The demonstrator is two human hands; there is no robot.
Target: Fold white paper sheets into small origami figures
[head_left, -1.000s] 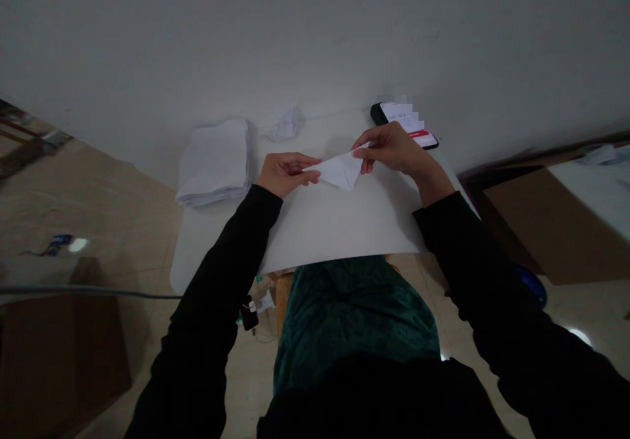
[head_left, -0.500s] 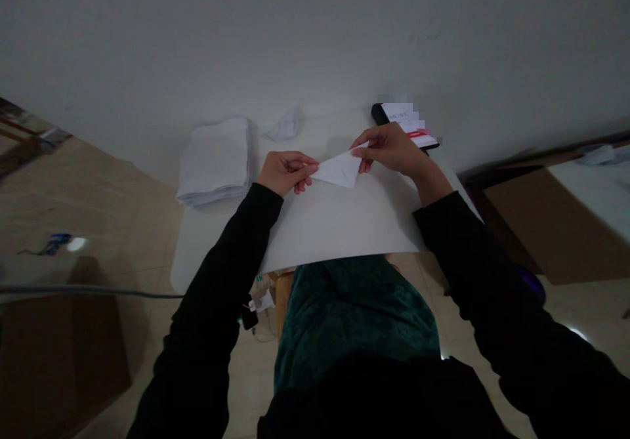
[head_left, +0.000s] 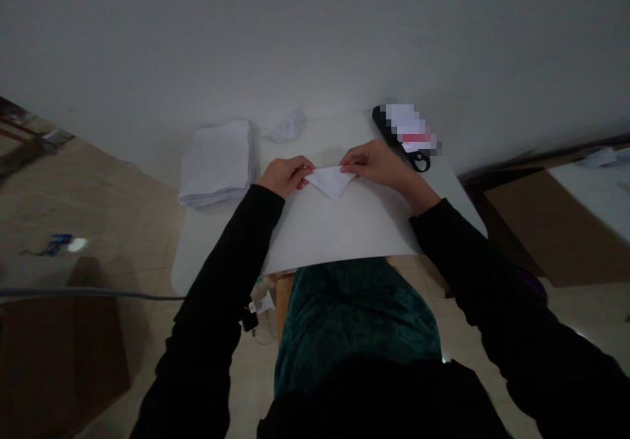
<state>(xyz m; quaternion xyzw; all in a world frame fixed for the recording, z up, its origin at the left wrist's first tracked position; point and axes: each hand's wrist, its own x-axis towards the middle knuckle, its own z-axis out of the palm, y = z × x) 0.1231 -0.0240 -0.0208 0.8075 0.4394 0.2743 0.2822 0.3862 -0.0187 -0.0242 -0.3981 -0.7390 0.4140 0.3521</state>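
Observation:
A small white folded paper [head_left: 331, 180], shaped like a downward-pointing triangle, lies on the white table [head_left: 335, 229] between my hands. My left hand [head_left: 284, 175] pinches its left corner with curled fingers. My right hand [head_left: 375, 163] pinches its right corner, fingers closed on the top edge. Both arms wear black sleeves.
A stack of white paper sheets [head_left: 216, 161] lies at the table's left. A crumpled paper ball [head_left: 288, 126] sits at the back near the white wall. A black phone [head_left: 406, 136] with a blurred screen rests at the back right. Brown cardboard [head_left: 551, 222] stands to the right.
The folded paper was held raised and tilted; it has come down flat on the table. Both hands moved closer together and lower, still pinching its corners.

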